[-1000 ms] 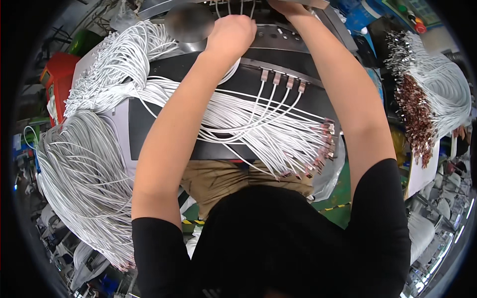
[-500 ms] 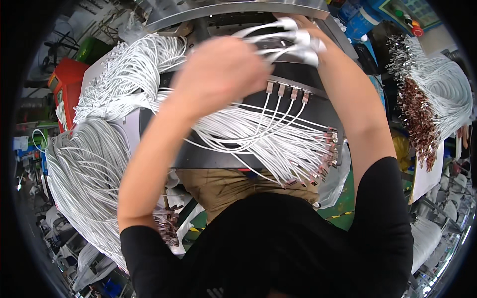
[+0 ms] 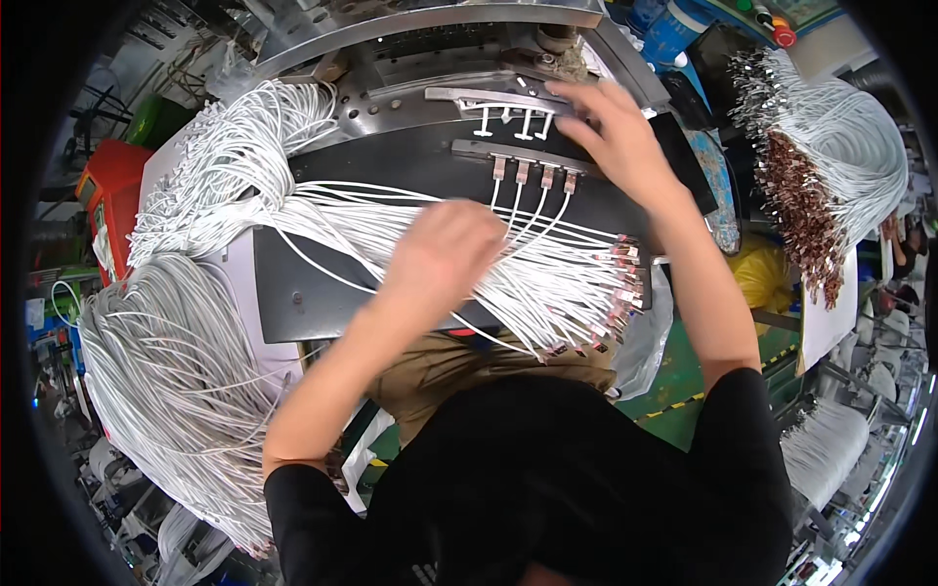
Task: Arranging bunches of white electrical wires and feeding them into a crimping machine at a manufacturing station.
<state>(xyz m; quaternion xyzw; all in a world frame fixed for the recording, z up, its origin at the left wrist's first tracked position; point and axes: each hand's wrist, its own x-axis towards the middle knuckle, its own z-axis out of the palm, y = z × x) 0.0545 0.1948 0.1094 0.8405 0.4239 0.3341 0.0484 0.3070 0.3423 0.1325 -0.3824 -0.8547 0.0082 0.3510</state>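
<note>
My left hand (image 3: 451, 249) is over a fan of white cables (image 3: 371, 220) on the black work surface; it is smeared by motion and its fingertips are hard to make out. My right hand (image 3: 620, 137) is raised at the far right of that surface, fingers apart, holding nothing visible. Beside its fingertips lies a metal bar (image 3: 445, 94) with a white branched plastic piece (image 3: 525, 125) along it. Nearer to me, a second metal bar (image 3: 474, 148) has several metal connectors (image 3: 523, 173) in a row, with white cables running from them. The fan's loose connector ends (image 3: 625, 278) lie at the right.
A perforated metal machine bed (image 3: 376, 112) stands at the back. Thick bundles of white cable (image 3: 249, 137) and grey-white cable (image 3: 166, 352) fill the left side. Another bundle with brown and silver ends (image 3: 801, 205) is at the far right, near a yellow bag (image 3: 757, 278).
The bunch of white-ended cables by my right hand is gone from there. My left hand has come down toward me, and my right hand has dropped beside the far bar, fingers spread.
</note>
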